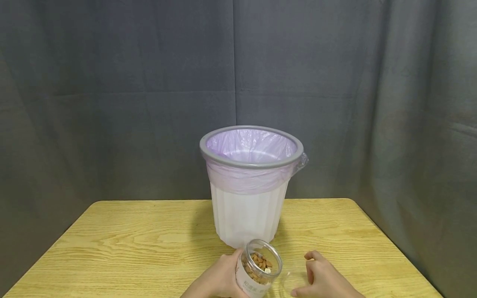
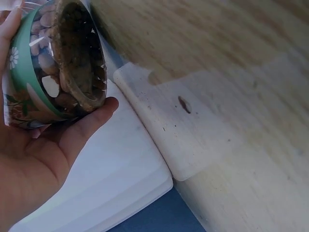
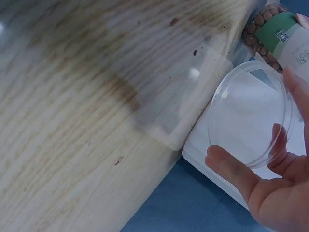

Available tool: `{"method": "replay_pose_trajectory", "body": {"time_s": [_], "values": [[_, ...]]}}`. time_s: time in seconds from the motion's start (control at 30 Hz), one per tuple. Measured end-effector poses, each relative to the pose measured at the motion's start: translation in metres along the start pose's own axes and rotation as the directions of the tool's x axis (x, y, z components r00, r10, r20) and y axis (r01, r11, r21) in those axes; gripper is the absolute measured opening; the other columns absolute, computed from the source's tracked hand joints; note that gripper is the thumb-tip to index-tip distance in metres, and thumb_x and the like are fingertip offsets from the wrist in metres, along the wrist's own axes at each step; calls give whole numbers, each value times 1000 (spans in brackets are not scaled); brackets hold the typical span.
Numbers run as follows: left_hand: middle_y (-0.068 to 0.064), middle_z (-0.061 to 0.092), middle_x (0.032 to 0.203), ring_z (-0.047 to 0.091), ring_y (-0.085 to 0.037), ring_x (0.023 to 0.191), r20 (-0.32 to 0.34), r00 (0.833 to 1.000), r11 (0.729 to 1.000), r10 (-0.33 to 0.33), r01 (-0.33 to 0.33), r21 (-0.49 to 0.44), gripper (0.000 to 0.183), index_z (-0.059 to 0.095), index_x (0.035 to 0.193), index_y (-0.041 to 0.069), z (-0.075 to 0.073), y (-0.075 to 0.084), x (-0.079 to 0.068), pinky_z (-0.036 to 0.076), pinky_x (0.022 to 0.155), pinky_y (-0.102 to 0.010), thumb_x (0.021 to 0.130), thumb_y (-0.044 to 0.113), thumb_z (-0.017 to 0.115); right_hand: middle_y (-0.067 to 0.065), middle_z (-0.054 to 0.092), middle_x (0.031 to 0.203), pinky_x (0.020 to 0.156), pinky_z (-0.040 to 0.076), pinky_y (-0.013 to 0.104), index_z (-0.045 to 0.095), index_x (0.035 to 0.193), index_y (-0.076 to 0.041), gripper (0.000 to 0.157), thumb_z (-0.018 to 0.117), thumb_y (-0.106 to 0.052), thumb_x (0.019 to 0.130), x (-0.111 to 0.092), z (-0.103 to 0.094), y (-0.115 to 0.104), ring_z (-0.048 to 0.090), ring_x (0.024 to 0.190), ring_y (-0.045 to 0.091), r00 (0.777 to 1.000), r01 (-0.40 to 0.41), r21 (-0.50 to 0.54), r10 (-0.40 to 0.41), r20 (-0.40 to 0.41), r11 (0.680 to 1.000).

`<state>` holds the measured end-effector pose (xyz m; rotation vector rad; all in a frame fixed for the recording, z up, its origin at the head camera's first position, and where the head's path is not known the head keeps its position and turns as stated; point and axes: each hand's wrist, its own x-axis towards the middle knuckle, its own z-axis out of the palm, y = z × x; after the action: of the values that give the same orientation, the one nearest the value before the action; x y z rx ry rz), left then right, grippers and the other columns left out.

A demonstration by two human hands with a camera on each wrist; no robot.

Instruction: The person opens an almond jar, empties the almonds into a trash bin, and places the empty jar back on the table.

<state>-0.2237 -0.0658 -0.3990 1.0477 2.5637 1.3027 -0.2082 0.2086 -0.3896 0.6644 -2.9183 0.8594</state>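
A clear jar of almonds, with a label that is green and white in the wrist views, tilts in my left hand. The mouth of the jar is uncovered and almonds show inside. In the left wrist view the fingers and thumb of this hand wrap the label side. To the right of the jar, my right hand pinches a clear round lid by its edge. The lid is apart from the jar's mouth and is faint in the head view.
A white bin with a grey rim and a purple liner bag stands on the wooden table, just beyond the jar. Grey curtains hang behind the table and along its sides.
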Motion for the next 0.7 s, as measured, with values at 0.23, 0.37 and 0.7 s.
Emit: {"method": "replay_pose_trajectory", "body": {"time_s": [0.23,0.37,0.7], "values": [[12,59,97,56,-2,84,-7,1000,1000,2,-2,1,78,44,120,12,1,0,-1,45,75,-24,56,36,84,27,48,108,56,44,25,43,53,-10,45,79,-38,59,0,3,4,50,98,39,1000,-7,30,6,31,1000],[14,58,96,56,-1,84,-19,1000,1000,17,-17,-2,77,45,119,15,3,-3,-1,45,75,-25,56,37,83,27,48,107,58,45,27,44,53,-9,46,79,-38,59,-1,3,5,51,96,38,999,-29,21,28,41,999],[16,58,94,56,0,82,-64,997,999,42,-42,15,76,44,120,18,6,-7,-3,45,73,-24,58,41,81,16,47,99,57,42,26,43,56,-7,48,79,-38,60,-2,2,6,50,78,21,996,-57,7,56,65,998]]}}
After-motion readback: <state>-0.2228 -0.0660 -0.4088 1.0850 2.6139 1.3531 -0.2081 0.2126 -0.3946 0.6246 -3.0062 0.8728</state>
